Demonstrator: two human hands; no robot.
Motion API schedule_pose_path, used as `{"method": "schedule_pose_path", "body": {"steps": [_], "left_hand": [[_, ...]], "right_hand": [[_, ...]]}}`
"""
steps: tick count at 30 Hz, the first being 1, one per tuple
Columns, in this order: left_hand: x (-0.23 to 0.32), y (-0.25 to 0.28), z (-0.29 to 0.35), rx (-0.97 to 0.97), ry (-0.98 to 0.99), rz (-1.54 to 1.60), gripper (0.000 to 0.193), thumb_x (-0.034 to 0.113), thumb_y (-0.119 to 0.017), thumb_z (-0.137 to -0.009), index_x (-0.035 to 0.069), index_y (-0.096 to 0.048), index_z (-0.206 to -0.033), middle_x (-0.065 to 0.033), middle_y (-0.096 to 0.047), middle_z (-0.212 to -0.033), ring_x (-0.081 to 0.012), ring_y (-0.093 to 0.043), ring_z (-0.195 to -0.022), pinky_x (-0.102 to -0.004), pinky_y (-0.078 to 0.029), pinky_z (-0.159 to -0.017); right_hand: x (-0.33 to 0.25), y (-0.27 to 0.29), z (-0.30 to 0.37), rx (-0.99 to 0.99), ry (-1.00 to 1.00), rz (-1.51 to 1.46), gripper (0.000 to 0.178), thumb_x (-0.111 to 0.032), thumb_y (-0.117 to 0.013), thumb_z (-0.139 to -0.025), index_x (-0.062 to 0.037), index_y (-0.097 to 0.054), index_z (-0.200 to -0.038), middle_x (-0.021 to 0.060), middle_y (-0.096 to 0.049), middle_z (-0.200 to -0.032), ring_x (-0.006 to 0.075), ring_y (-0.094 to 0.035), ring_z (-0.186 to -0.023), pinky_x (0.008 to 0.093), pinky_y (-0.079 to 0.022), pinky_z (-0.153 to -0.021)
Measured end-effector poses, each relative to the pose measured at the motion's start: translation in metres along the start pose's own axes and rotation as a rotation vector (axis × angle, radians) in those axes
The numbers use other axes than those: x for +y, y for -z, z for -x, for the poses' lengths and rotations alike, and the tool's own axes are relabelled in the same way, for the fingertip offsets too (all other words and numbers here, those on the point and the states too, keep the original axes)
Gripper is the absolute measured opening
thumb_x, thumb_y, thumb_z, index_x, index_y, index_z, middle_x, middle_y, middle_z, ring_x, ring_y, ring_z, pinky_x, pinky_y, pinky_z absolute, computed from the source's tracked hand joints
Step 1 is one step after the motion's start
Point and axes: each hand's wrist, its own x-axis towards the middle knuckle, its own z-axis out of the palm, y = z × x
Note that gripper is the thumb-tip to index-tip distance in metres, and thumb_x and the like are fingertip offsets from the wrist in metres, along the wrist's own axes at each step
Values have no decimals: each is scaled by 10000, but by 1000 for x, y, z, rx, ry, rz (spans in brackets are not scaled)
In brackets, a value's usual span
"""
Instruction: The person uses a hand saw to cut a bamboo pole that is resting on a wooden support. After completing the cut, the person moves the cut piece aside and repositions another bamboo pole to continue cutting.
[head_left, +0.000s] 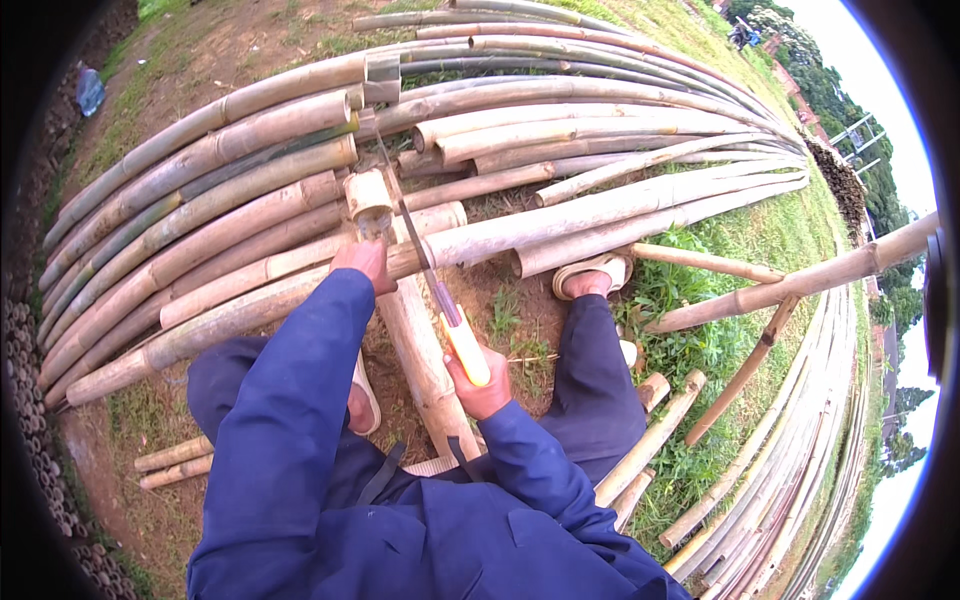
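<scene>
My right hand (480,382) is closed around the yellow handle of a hand saw (464,345). The long thin blade points away from me and crosses a thick bamboo pole (560,225) that runs from left to right. Just left of the blade, my left hand (368,265) grips this pole from above. A stout bamboo log (425,365) lies beneath it, stretching between my legs. Past my left hand stands a short bamboo stub (367,192) with an open hollow end. Whether the blade has bitten into the pole cannot be made out.
Many bamboo poles (230,190) lie side by side on the left and ahead. More poles (760,440) are stacked at the right. A bamboo frame (790,275) rises beside my right leg. Short offcuts (178,462) lie at the left. My sandalled feet (590,280) flank the log.
</scene>
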Motion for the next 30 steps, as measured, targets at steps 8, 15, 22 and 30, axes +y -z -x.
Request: {"method": "schedule_pose_path", "body": {"steps": [8, 15, 22, 30], "left_hand": [[2, 8, 1, 23, -27, -54, 621, 498, -861, -695, 30, -746, -1086, -209, -783, -1027, -351, -768, -977, -446, -602, -887], [-3, 2, 5, -41, 44, -18, 622, 483, -851, -687, 32, -751, -1102, -209, -776, -1070, -352, -759, -1017, -448, -599, -912], [-4, 13, 4, -44, -30, -43, 631, 485, -849, -675, 27, -758, -1099, -221, -774, -1057, -371, -752, -1023, -457, -588, -935], [3, 4, 6, 0, 33, -52, 579, 474, -848, -702, 23, -784, -1060, -219, -781, -1040, -360, -766, -992, -456, -602, -904]], "right_hand": [[-21, 52, 86, -96, -92, 110, 287, -167, -759, -922, -33, -736, -1174, 191, -736, -846, 340, -761, -806, 397, -574, -738], [11, 23, 30, -34, -40, 65, 204, -190, -774, -893, 3, -717, -925, 215, -680, -748, 359, -718, -702, 428, -529, -646], [1, 9, -3, -137, -113, 153, 225, -214, -761, -894, 0, -709, -938, 221, -684, -757, 403, -712, -729, 462, -538, -674], [-34, 77, 108, -83, -83, 184, 311, -136, -761, -887, -57, -751, -1188, 201, -751, -868, 368, -770, -841, 397, -600, -745]]}}
